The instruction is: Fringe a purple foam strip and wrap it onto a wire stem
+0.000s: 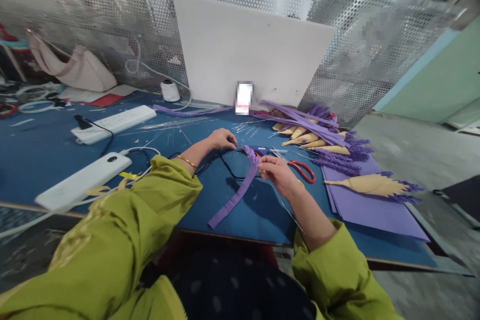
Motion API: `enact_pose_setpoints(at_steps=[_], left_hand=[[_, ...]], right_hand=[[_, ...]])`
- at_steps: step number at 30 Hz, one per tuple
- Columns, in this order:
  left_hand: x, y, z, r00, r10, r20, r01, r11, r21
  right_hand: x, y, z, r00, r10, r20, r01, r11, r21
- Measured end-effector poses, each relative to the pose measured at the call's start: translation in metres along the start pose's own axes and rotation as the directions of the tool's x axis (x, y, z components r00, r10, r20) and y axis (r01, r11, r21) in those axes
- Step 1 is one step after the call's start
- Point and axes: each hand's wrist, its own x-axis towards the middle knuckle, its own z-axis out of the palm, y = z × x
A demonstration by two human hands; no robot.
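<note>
Right hand [276,172]: grip clamped on purple strip [236,199] at its ruffled upper end; loose tail slants down-left from grip, over blue bench [270,222]. Left hand [222,140]: fingertips together just beside ruffled end; cannot tell if anything between them. Red-handled scissors [308,173] near, right of right grip. Purple sheets [369,205] farther right.

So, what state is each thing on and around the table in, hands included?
Left hand: fingertips together, grip unclear.
Right hand: pinching the purple strip.
Purple strip: bunched at the top, flatter tail.
Phone: upright, screen lit.
Red-handled scissors: lying down, blades unclear.
Spool: upright.
Purple sheets: stacked flat.
Nearest wrapped bunch: lying on the sheets.
</note>
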Motion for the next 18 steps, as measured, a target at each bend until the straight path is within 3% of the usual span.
enact_pose_setpoints(at_steps=[8, 12, 15, 18], left_hand=[[0.006, -0.001, 0.010, 0.998, 0.027, -0.051, -0.024, 0.999, 0.049], [0.005, 0.001, 0.009, 0.988, -0.041, -0.146, 0.048, 0.998, 0.048], [0.000, -0.001, 0.002, 0.947, -0.139, -0.290, 0.149, 0.989, 0.014], [-0.008, 0.004, -0.011, 0.866, -0.248, -0.433, 0.246, 0.967, -0.062]], right_hand=[[-0.001, -0.001, 0.001, 1.000, 0.010, -0.002, -0.010, 1.000, -0.019], [-0.001, 0.000, 0.001, 1.000, 0.014, -0.027, -0.014, 1.000, -0.013], [0.000, 0.001, 0.001, 0.999, 0.030, -0.032, -0.031, 0.999, -0.013], [0.001, 0.002, 0.002, 0.999, 0.037, -0.028, -0.038, 0.999, -0.014]])
